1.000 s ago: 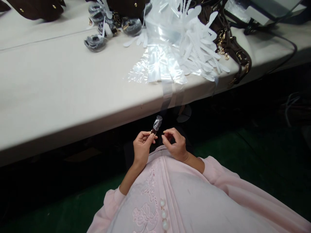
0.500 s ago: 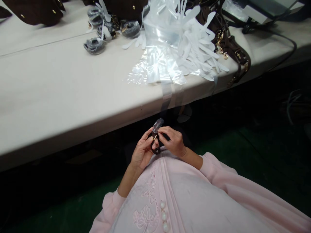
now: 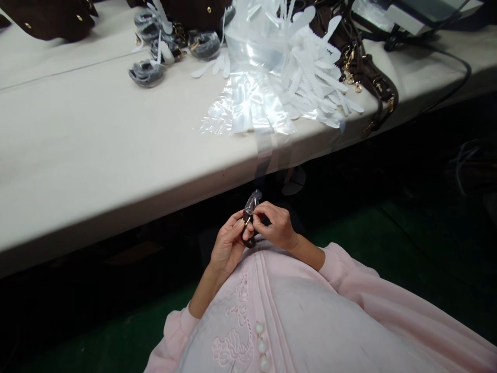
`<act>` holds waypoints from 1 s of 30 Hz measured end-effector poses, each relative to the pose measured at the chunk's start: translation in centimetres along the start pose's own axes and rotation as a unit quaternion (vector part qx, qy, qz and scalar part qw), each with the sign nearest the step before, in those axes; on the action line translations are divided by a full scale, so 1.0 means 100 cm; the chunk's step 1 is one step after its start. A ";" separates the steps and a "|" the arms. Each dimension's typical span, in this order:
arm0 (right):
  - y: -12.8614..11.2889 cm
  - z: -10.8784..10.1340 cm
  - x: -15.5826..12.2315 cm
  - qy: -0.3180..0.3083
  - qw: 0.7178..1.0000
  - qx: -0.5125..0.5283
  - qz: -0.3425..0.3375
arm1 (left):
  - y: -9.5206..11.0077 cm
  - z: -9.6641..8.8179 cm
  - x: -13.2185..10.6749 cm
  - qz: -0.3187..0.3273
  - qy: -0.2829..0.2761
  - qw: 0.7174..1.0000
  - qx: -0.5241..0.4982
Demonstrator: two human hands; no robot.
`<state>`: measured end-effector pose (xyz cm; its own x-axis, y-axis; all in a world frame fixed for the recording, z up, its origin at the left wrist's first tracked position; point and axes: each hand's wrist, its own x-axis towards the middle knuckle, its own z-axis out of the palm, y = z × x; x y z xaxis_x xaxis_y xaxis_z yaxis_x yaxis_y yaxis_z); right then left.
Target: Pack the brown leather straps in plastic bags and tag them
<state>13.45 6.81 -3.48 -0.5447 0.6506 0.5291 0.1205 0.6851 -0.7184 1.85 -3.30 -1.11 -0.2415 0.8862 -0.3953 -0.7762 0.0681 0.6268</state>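
Below the table's front edge, both hands meet over my lap. My left hand [image 3: 227,243] pinches a small dark strap loop [image 3: 249,239] with a gold clasp, its upper end wrapped in clear plastic film [image 3: 252,201]. My right hand [image 3: 276,227] has its fingers closed on the same piece from the right, at the wrapped end. Both hands rest just above my pink garment [image 3: 295,321].
A white table [image 3: 85,150] spans the view. On it lie a pile of clear plastic bags [image 3: 252,93], white plastic ties [image 3: 314,77], several wrapped dark strap coils [image 3: 146,72], brown bags [image 3: 50,18] and brown straps with gold clasps [image 3: 368,72]. A black cable [image 3: 446,52] runs right. Green floor lies below.
The hands, apart one second ago, have come together on the strap piece; the dark loop now shows between them. The view has shifted slightly.
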 end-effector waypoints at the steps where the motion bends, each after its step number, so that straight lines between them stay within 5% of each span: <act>1: -0.001 0.001 -0.001 0.001 1.000 0.004 -0.001 | 0.000 0.001 0.000 -0.007 0.002 1.000 -0.017; 11: -0.014 -0.001 -0.017 -0.030 0.990 0.123 0.055 | 0.022 -0.007 -0.008 -0.042 -0.017 0.986 0.162; 14: -0.018 -0.001 -0.020 -0.005 0.989 0.124 0.085 | 0.022 -0.004 -0.009 -0.016 0.001 0.975 0.220; 17: -0.018 -0.002 -0.020 0.022 0.997 0.065 0.047 | 0.015 0.004 -0.009 0.037 0.033 0.948 0.316; 19: -0.015 -0.002 -0.021 0.024 1.000 0.016 0.010 | 0.007 0.007 -0.009 0.096 0.063 0.900 0.420; 23: -0.008 0.002 -0.023 0.010 1.000 -0.028 -0.011 | -0.013 0.004 -0.009 0.278 0.102 0.713 0.636; 25: -0.005 0.004 -0.024 0.001 1.000 -0.021 0.002 | -0.020 -0.002 -0.008 0.339 0.087 0.641 0.683; 27: -0.005 0.006 -0.025 -0.012 0.999 0.011 0.041 | -0.022 -0.008 -0.006 0.367 0.061 0.609 0.700; 30: -0.006 0.005 -0.026 -0.022 0.990 0.072 0.116 | -0.020 -0.013 -0.003 0.385 0.039 0.609 0.692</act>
<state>14.32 4.52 -4.64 -0.5515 0.7683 0.3249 0.1288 0.4633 -0.8768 2.72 -4.36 -3.16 -0.2926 0.8786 0.3774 0.8063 0.0145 0.5914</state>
